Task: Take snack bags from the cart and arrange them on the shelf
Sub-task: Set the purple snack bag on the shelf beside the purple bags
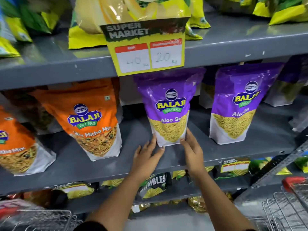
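grey metal shelf carries upright balaji pouches: two orange tikha mitha mix, two purple aloo sev.

a grey metal shelving unit fills the view, its painted boards scuffed and chipped in places. three tiers show: an upper board, a middle board and a lower board in shadow beneath. a yellow price card headed "super market" hangs from the upper board's front edge. a smaller card of the same kind hangs from the middle board's edge. even indoor light leaves a soft sheen on the boards.
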Tool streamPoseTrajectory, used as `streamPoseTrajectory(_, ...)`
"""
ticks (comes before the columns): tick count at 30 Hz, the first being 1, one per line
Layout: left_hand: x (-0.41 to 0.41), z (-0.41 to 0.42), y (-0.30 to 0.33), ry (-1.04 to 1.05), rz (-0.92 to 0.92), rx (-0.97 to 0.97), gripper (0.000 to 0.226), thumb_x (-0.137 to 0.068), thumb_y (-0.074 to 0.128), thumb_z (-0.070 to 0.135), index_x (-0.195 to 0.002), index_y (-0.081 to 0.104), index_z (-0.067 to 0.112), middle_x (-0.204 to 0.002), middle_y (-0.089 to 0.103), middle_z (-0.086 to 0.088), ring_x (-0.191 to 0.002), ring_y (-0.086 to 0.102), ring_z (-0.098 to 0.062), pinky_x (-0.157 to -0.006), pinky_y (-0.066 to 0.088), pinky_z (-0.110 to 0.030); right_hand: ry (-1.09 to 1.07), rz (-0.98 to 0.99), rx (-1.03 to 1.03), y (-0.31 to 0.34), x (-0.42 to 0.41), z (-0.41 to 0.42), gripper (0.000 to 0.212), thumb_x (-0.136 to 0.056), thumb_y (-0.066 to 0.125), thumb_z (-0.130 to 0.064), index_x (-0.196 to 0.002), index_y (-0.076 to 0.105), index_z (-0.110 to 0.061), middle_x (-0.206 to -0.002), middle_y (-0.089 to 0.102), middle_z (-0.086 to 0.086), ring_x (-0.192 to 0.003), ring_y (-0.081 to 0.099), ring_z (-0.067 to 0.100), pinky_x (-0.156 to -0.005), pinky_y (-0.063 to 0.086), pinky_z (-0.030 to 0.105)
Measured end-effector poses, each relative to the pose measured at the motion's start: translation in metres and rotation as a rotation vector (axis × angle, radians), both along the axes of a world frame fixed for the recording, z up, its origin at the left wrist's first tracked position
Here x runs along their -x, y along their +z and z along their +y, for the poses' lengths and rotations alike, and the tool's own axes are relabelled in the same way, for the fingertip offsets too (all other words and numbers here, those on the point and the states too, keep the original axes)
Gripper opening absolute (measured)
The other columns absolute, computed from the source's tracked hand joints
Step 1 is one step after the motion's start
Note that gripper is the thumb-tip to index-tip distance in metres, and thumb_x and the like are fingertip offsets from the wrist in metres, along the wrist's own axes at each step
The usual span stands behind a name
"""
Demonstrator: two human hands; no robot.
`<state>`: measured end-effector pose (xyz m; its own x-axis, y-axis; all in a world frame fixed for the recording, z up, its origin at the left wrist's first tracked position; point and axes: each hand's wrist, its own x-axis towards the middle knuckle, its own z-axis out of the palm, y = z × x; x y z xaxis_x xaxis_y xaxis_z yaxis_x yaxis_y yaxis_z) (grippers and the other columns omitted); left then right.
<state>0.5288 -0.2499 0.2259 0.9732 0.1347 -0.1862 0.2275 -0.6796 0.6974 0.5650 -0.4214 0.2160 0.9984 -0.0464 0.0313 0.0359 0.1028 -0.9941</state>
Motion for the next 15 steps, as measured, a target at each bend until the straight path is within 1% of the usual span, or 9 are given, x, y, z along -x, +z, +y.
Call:
streamPoseTrajectory(2, -0.0037, 0.0024, -0.0029, -0.057, 0.025, -0.047, 0.071, -0.077, 0.019, 0.082, -0.140, -0.010, 0.067, -0.165, 0.015, 0.006, -0.153, -0.001, -0.012, -0.123, 0.000, -0.043, -0.046, -0.004, -0.008, -0.0030, 0.0000, -0.0002, 0.045, -0.096, 0.061, -0.018, -0.140, 0.053, -0.022, -0.142, 0.058, -0.009, -0.134, 0.051, 0.007, -0.115, 0.038, 0.038)
streamPoseTrajectory(5, -0.0057, 0.0016, 0.0006, -0.089, 0.049, -0.046, 0.073, -0.076, 0.020, 0.080, -0.141, -0.010, 0.064, -0.166, 0.014, 0.001, -0.152, -0.001, -0.008, -0.122, -0.001, -0.042, -0.100, -0.023, -0.011, -0.0041, -0.0010, -0.0003, 0.039, -0.098, 0.056, -0.014, -0.137, 0.056, -0.016, -0.138, 0.061, -0.001, -0.130, 0.054, 0.011, -0.114, 0.040, 0.038)
streamPoseTrajectory(9, -0.0092, 0.0042, 0.0020, -0.094, 0.083, -0.038, 0.072, -0.078, 0.021, 0.077, -0.142, -0.009, 0.063, -0.165, 0.015, 0.001, -0.152, -0.002, -0.006, -0.123, -0.003, -0.041, -0.131, -0.053, -0.013, -0.0061, -0.0011, 0.0033, 0.037, -0.099, 0.054, -0.013, -0.135, 0.057, -0.010, -0.136, 0.062, 0.006, -0.129, 0.055, 0.017, -0.109, 0.042, 0.035)
streamPoseTrajectory(12, -0.0100, 0.0062, 0.0010, -0.093, 0.117, 0.000, 0.071, -0.077, 0.020, 0.079, -0.142, -0.004, 0.063, -0.166, 0.012, 0.001, -0.152, -0.006, -0.006, -0.123, -0.004, -0.041, -0.149, -0.062, -0.012, -0.0063, -0.0009, 0.0062, 0.037, -0.099, 0.054, -0.012, -0.136, 0.056, -0.008, -0.138, 0.061, 0.007, -0.132, 0.054, 0.019, -0.112, 0.040, 0.036)
streamPoseTrajectory(15, -0.0104, 0.0075, 0.0011, -0.101, 0.120, 0.004, 0.073, -0.077, 0.017, 0.079, -0.143, -0.005, 0.061, -0.166, 0.012, 0.001, -0.151, -0.007, -0.005, -0.123, -0.005, -0.041, -0.112, -0.068, 0.008, -0.0044, -0.0002, 0.0069, 0.038, -0.099, 0.055, -0.015, -0.136, 0.057, -0.013, -0.138, 0.061, 0.002, -0.131, 0.055, 0.014, -0.111, 0.040, 0.034)
